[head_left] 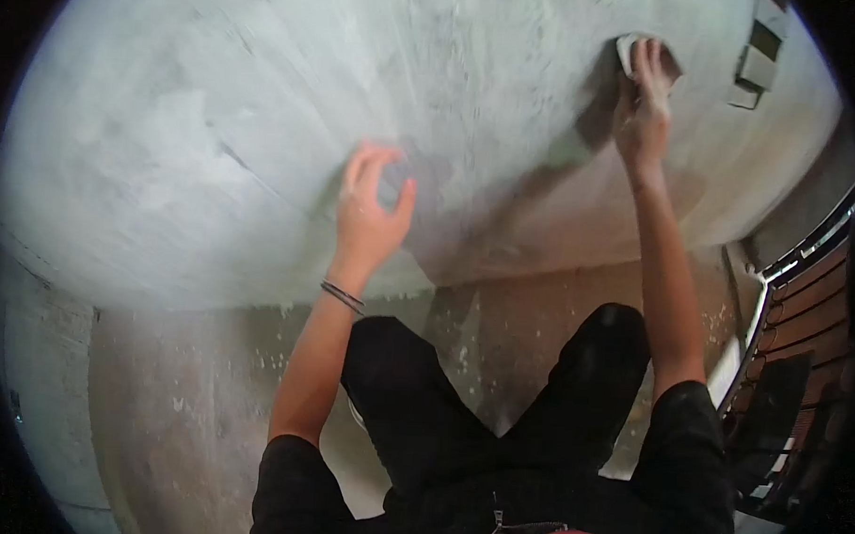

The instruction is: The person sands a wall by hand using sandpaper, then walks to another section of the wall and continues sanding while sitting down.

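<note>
My right hand (645, 124) presses a small pad or folded sheet (673, 67) flat on the pale plastered wall (509, 91), at the upper right. Its fingers lie over the pad, and a dark shadow falls to their left. My left hand (371, 209) is near the middle, close to the wall, with thumb and fingers curved apart and nothing between them. Two thin dark bands (342, 297) circle the left wrist. Whether the left fingertips touch the wall cannot be seen.
An electrical switch or socket box (757, 67) is on the wall at the upper right. Below the wall lies a brown floor (187, 400) with pale specks. A metal grille (807, 308) stands at the right. My bent knees in black trousers are in front of the wall.
</note>
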The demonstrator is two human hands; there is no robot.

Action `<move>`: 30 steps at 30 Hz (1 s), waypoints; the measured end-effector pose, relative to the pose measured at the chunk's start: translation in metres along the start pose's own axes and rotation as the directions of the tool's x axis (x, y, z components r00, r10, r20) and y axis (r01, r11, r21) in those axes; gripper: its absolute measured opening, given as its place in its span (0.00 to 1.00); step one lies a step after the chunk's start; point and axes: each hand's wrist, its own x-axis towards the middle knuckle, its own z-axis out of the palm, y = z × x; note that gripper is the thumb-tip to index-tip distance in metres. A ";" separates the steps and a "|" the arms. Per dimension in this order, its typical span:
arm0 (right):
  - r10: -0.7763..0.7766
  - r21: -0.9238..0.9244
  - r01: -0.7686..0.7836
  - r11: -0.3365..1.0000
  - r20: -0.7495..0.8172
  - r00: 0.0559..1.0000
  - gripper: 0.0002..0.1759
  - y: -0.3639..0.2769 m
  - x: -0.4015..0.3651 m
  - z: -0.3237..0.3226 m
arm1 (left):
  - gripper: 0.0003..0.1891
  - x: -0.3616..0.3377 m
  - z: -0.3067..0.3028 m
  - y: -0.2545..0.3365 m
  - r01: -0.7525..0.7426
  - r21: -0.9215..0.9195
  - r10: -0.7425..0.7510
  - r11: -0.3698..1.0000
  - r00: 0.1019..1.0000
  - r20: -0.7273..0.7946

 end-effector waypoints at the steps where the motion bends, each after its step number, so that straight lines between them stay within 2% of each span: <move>1: 0.000 -0.007 0.000 1.000 -0.005 1.000 0.26 -0.005 -0.001 -0.005 | 0.21 -0.001 -0.006 0.009 0.137 -0.124 -0.111 0.983 0.974 0.195; 2: 0.051 -0.001 -0.051 0.999 0.014 0.999 0.25 -0.009 -0.006 -0.011 | 0.20 -0.004 -0.009 0.016 0.300 -0.209 -0.193 0.931 0.889 0.415; 3: 0.089 0.054 -0.093 0.994 0.058 0.994 0.25 -0.013 -0.014 -0.018 | 0.20 -0.004 -0.008 0.023 0.274 -0.207 -0.170 0.939 0.895 0.413; 5: 0.119 0.026 -0.123 0.992 0.102 0.988 0.25 -0.019 -0.033 -0.028 | 0.18 -0.003 -0.001 0.036 0.346 -0.296 -0.201 0.891 0.882 0.427; 6: 0.112 0.016 -0.114 0.993 0.094 0.989 0.25 -0.017 -0.040 -0.026 | 0.18 0.002 0.007 0.031 0.336 -0.308 -0.189 0.890 0.886 0.423; 8: 0.134 -0.028 -0.131 0.991 0.192 0.972 0.25 -0.017 -0.053 -0.031 | 0.16 0.008 0.015 0.022 0.206 -0.345 -0.037 0.916 0.898 0.439; 9: 0.110 -0.022 -0.108 0.994 0.173 0.979 0.25 -0.020 -0.055 -0.033 | 0.16 0.011 0.016 0.022 0.187 -0.350 -0.029 0.918 0.911 0.412; 11: 0.223 -0.048 -0.218 0.975 0.262 0.939 0.25 -0.024 -0.062 -0.038 | 0.17 0.005 0.017 0.021 0.223 -0.328 -0.050 0.918 0.885 0.462; 12: 0.166 -0.023 -0.166 0.986 0.257 0.952 0.24 -0.016 -0.066 -0.037 | 0.17 -0.001 0.023 0.014 0.228 -0.326 -0.056 0.918 0.886 0.460; 14: 0.219 0.010 -0.234 0.972 0.315 0.923 0.24 -0.020 -0.064 -0.047 | 0.17 -0.031 0.032 0.000 0.388 -0.375 -0.181 0.842 0.857 0.482; 15: 0.249 0.040 -0.281 0.959 0.357 0.900 0.24 -0.022 -0.064 -0.053 | 0.17 -0.044 0.033 -0.005 0.413 -0.366 -0.195 0.834 0.841 0.505; 17: 0.240 0.030 -0.273 0.961 0.394 0.887 0.24 -0.021 -0.065 -0.061 | 0.19 -0.049 0.030 -0.011 0.334 -0.300 -0.147 0.894 0.850 0.506; 20: 0.243 0.019 -0.282 0.959 0.453 0.858 0.24 -0.009 -0.059 -0.064 | 0.20 -0.020 0.002 0.008 0.412 -0.293 -0.245 0.863 0.848 0.471; 22: 0.226 -0.018 -0.257 0.966 0.537 0.812 0.24 -0.006 -0.053 -0.071 | 0.20 -0.008 -0.028 0.026 0.383 -0.331 -0.229 0.862 0.878 0.420; 24: 0.219 -0.009 -0.254 0.967 0.538 0.814 0.23 -0.003 -0.046 -0.070 | 0.19 0.001 -0.059 0.045 0.362 -0.358 -0.214 0.861 0.895 0.391; 26: 0.233 -0.007 -0.276 0.961 0.557 0.797 0.23 -0.006 -0.054 -0.073 | 0.18 0.002 -0.091 0.058 0.306 -0.374 -0.138 0.875 0.900 0.414; 30: 0.246 0.130 -0.340 0.931 0.462 0.852 0.20 -0.019 -0.041 -0.068 | 0.18 -0.002 -0.120 0.070 0.307 -0.403 -0.168 0.862 0.924 0.344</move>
